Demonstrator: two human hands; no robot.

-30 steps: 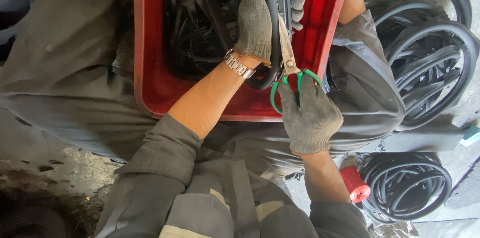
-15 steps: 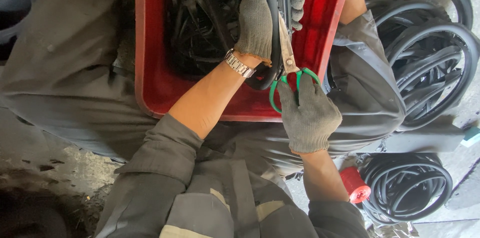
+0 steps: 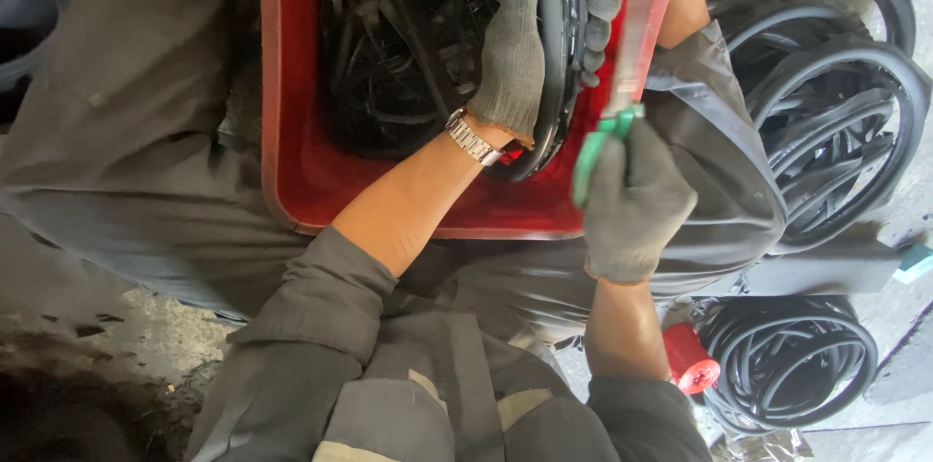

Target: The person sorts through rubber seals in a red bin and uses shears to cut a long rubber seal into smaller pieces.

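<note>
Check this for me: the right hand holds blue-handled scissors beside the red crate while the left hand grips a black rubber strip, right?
Not quite: the scissors have green handles, not blue, as the head view shows. The rest stands: the right hand holds them beside the red crate, and the left hand grips the black rubber strip.

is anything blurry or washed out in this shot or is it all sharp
Head view: the scissors in the right hand are smeared by motion blur, their blades a pale streak; the left hand, its wristwatch and the red crate look sharp; the black rubber inside the crate is dark, with little detail; daylight is soft, without hard shadows.
</note>
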